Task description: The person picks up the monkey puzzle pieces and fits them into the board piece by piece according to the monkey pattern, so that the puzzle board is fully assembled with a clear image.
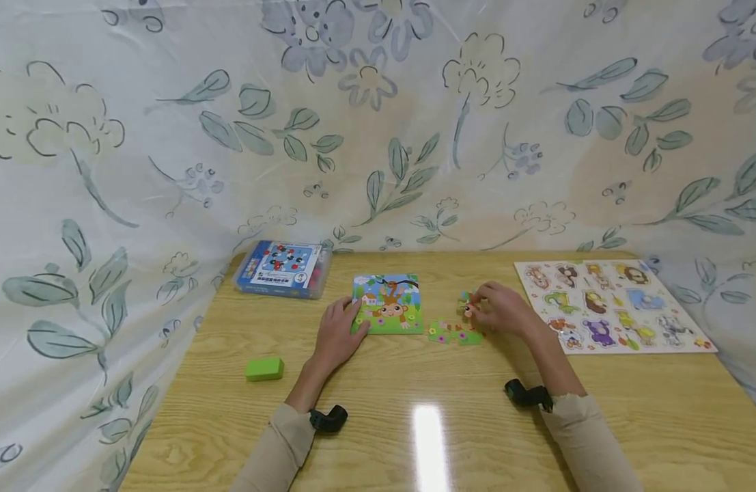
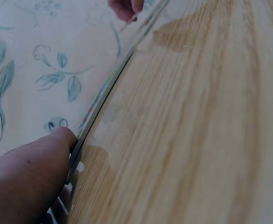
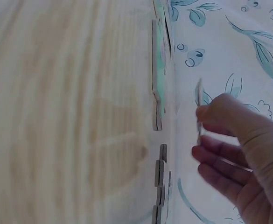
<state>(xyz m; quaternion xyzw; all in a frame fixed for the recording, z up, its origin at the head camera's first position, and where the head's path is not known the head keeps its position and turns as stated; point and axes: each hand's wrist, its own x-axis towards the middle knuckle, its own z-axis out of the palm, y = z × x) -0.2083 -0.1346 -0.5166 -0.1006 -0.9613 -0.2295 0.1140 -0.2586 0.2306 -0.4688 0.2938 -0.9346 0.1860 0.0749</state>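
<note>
A square monkey picture board (image 1: 388, 304) lies on the wooden table. My left hand (image 1: 337, 331) rests against its left edge, thumb near the lower left corner; in the left wrist view the thumb (image 2: 43, 158) meets the board's edge, its other fingers mostly hidden. Right of the board, my right hand (image 1: 503, 311) pinches a small jigsaw puzzle piece (image 1: 466, 309) between thumb and fingers. The right wrist view shows this puzzle piece (image 3: 199, 126) edge-on, raised off the table. Several green puzzle pieces (image 1: 448, 335) lie just below it.
A clear plastic case (image 1: 282, 270) with a blue molecule label stands at the back left. At the front left sits a green block (image 1: 264, 370). A white animal puzzle board (image 1: 614, 305) lies to the right, close to my right forearm. Behind the table (image 1: 378, 424) hangs a floral cloth (image 1: 378, 137).
</note>
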